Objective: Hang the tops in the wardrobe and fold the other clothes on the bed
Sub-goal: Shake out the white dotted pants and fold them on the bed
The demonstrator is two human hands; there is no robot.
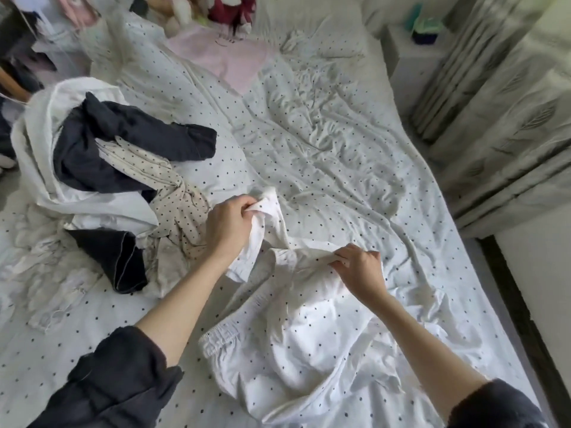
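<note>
— Dark sleeves fill the bottom corners of the frame. What are the hands doing?

— Both pinch the white garment lying on the bed at lower centre. The left hand grips a lifted corner of it; the right hand holds a bunched edge just to the right.

— Is it a top?

— Hard to tell. An elastic band shows at its lower left edge, so probably something to fold.

— What could go wrong?

— White cloth on a white dotted sheet: the person could catch the sheet along with the garment, or lose an edge. It is also crumpled, so folding before smoothing would trap creases.

— And the rest?

— The pile at centre left, dark and spotted pieces tangled together, looks unsorted; pulling one piece may drag others off.
</note>
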